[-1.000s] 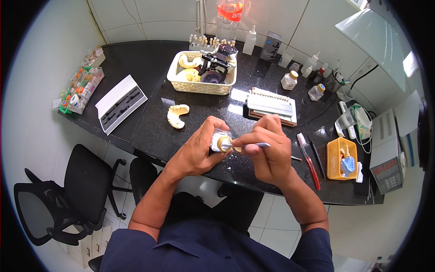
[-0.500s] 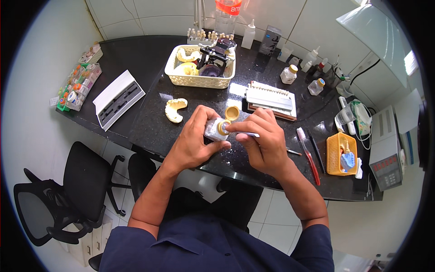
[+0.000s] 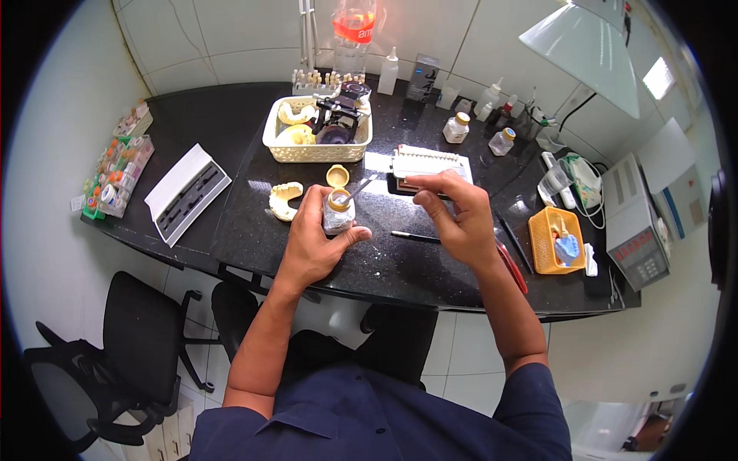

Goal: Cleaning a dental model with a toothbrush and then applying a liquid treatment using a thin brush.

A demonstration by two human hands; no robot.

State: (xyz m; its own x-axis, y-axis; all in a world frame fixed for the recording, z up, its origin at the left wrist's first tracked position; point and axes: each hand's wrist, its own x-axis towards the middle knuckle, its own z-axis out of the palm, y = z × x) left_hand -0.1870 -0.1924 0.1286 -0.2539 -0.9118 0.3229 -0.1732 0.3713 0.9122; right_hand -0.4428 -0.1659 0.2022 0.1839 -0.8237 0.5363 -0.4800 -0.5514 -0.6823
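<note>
My left hand (image 3: 311, 244) is closed around a small clear jar (image 3: 337, 220) of whitish contents, tilted slightly, with its gold flip lid (image 3: 337, 176) swung up. Out of the jar's mouth leans a thin whitish stick, perhaps a small scoop (image 3: 363, 187); its lower end is hidden inside. To the right, apart from the jar, my right hand (image 3: 460, 219) hovers over the counter. Its thumb and index finger are apart, with nothing between them. A cream dental arch model (image 3: 285, 201) lies just left of my left hand. White specks dot the counter nearby.
Behind stands a cream basket (image 3: 317, 153) with dental models and a black articulator. A white case (image 3: 432, 163) lies beyond my right hand. On the right are a red toothbrush (image 3: 513, 269) and a yellow basket (image 3: 555, 263); an open white box (image 3: 188, 192) lies left.
My right hand has let go of the stick and drawn back to the right, leaving it leaning in the jar. The jar is now more upright. The whole view has shifted.
</note>
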